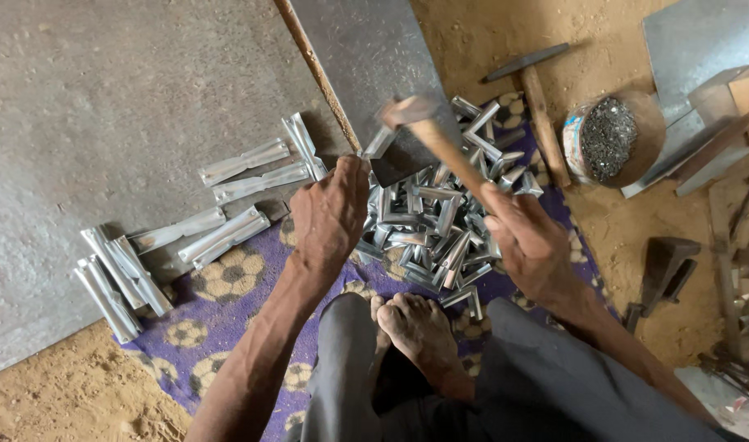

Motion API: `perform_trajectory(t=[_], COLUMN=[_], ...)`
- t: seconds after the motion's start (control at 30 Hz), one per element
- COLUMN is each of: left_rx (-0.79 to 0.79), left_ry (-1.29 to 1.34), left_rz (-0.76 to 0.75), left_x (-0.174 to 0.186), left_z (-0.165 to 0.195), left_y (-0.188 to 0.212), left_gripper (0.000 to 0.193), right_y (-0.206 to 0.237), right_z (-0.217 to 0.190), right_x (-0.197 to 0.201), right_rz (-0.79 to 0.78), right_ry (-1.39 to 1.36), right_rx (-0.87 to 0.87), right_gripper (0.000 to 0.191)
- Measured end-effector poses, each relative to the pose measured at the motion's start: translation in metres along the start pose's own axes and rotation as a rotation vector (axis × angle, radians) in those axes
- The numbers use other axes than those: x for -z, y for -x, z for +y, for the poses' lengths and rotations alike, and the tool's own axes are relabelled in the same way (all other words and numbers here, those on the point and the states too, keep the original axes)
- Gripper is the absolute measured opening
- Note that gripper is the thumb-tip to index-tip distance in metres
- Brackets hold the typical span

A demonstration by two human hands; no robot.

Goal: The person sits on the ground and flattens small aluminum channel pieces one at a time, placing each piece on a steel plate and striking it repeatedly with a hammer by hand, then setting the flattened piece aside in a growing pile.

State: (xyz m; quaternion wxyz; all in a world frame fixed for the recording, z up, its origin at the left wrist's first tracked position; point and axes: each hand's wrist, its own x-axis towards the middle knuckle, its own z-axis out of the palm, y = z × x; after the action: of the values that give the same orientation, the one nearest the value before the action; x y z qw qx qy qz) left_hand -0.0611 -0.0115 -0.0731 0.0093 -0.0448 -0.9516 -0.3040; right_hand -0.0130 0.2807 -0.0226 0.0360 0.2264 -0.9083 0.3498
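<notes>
Nearest, bare feet (419, 327) crossed on a purple patterned mat (227, 315). Just beyond, left hand (329, 214) pinching a small metal strip (380, 143) against a dark block (395, 168); right hand (528, 241) clenched round the wooden handle of a hammer (432, 135), raised and blurred. Between the hands, a heap of bent metal pieces (436, 221). Left, folded strips (227, 233) on a grey sheet (104, 123). Far right, a tin of nails (605, 139) beside a second hammer (534, 90).

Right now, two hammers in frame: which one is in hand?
The wooden-handled hammer raised over the pile of bent metal pieces, gripped by the right hand. The other hammer lies untouched on the sandy ground, beside the tin of nails.
</notes>
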Motion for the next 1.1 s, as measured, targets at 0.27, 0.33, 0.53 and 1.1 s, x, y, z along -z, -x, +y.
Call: perform_trajectory(t=[0.27,0.33,0.53,1.1], left_rx=[0.71,0.705,0.716,0.369], left_ry=[1.46,1.476,1.462,1.029], left_rz=[-0.451,-0.452,-0.417,-0.107], left_x=[0.001,0.001,0.001,-0.005], left_z=[-0.019,-0.019,-0.016,-0.023], left_y=[-0.007,-0.006,-0.005,0.005], left_gripper=[0.037,0.037,0.034,0.043], right_y=[0.002,0.0,0.002,0.003], right_z=[-0.003,-0.001,0.001,-0.005], right_x=[0.0,-0.006,-0.016,-0.018], right_rz=[0.218,0.139,0.096,-0.008], right_ry=[-0.031,-0.045,0.015,-0.037], right_rx=[0.075,0.051,0.09,-0.159], right_gripper=[0.04,0.041,0.044,0.046])
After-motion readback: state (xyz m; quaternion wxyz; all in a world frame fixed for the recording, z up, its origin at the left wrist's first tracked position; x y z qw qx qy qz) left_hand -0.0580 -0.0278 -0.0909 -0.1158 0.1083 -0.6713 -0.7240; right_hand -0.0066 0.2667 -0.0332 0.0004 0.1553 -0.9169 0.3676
